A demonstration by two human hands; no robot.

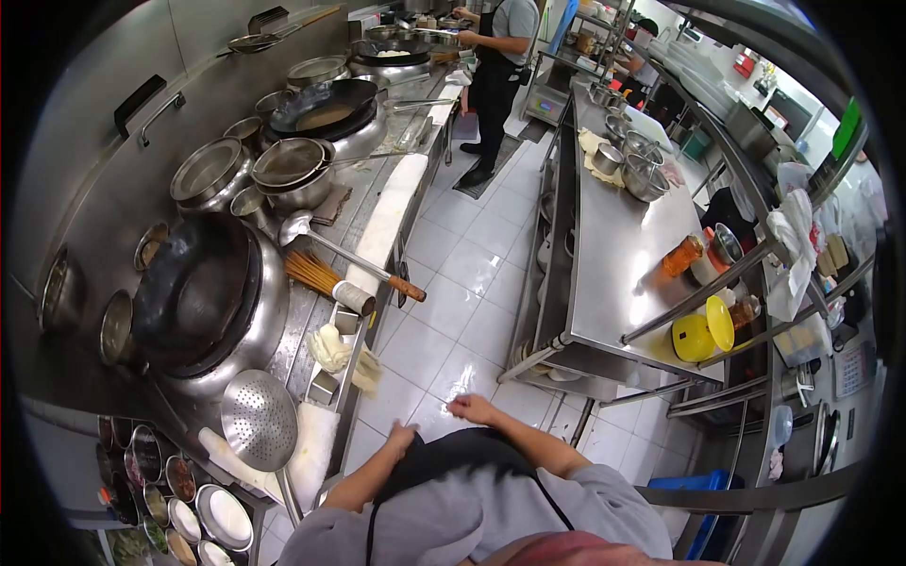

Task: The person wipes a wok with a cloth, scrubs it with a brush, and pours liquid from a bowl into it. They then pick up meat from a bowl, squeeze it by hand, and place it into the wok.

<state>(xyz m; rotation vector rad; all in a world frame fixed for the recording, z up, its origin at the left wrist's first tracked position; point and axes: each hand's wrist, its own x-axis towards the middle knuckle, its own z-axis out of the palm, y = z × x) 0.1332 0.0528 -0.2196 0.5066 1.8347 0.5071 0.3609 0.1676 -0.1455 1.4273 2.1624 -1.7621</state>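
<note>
Far left: skimmer (pixel 260 420) lies on the stove desk (pixel 300 332), just beside the dark wok (pixel 193 292), which looks empty. Ladle (pixel 354 259) and brush (pixel 330 283) rest across the desk, untouched. Cloth (pixel 330 347) sits at the desk edge, the thing nearest your left hand (pixel 402 436). That hand is at your apron (pixel 453 455), fingers loosely bent, nothing in them. Your right hand (pixel 472 407) hovers over the floor, fingers half spread, empty. Judgement: no tool taken up, wok work not yet begun.
</note>
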